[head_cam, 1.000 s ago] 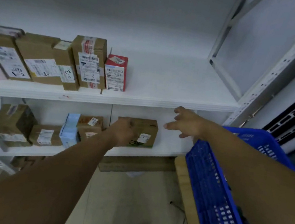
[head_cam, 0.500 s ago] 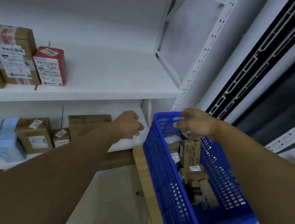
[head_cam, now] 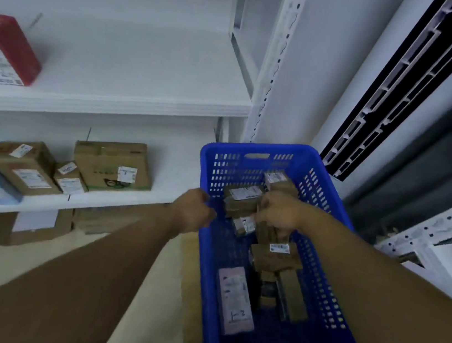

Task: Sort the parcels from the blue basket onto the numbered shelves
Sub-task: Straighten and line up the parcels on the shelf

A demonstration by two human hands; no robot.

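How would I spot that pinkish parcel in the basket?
Look in the blue basket beside the white shelves. At its near end, on the left, lies a flat pale pink parcel; the other parcels there are brown cardboard.

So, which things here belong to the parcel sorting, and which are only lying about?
Job: blue plastic basket; brown cardboard parcels and pale pink flat parcel inside it; white shelves; left hand gripping the basket rim; right hand among the parcels.
Lying about: brown cardboard boxes on the floor; black slotted wall panel.
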